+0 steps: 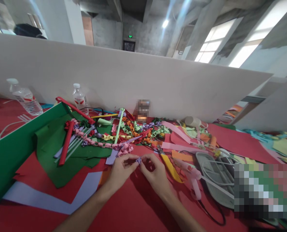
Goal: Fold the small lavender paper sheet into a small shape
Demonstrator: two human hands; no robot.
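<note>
Between my two hands, low over the red tabletop, is a small folded piece of purple paper [138, 160]. My left hand [124, 167] pinches it from the left with thumb and forefinger. From the right, the fingertips of my right hand [154, 169] close on the same piece. Just beyond my hands lies a pink paper chain [95, 141] ending in a curled pink paper cluster [125, 149]. To the right of my right hand rest a yellow utility knife [171, 167] and a pink hot glue gun [194, 175] with its cord.
A green board [20, 151] stands along the left. Water bottles [79, 98] stand by the white partition [133, 77]. Red rolled paper [66, 143], green paper [54, 167], tangled paper chains [133, 127] and a grey tray [213, 190] surround the work area. Part of the right side is pixelated.
</note>
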